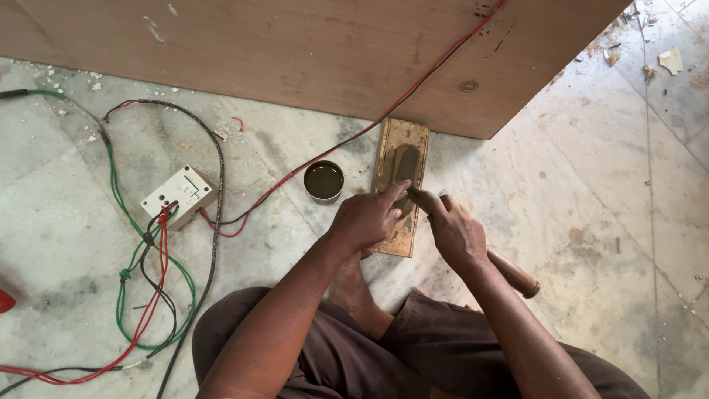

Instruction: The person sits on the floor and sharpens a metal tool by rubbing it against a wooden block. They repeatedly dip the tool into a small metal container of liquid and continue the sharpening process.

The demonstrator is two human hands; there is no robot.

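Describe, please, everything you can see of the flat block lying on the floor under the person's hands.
The block is a long, tan rectangular slab, seemingly wood, worn and stained, with a dark grey oval patch in its upper half. It lies flat on the marble floor, its far end against the plywood board, beside a small round tin. The left hand presses on it; the right hand holds a wooden-handled tool against it.
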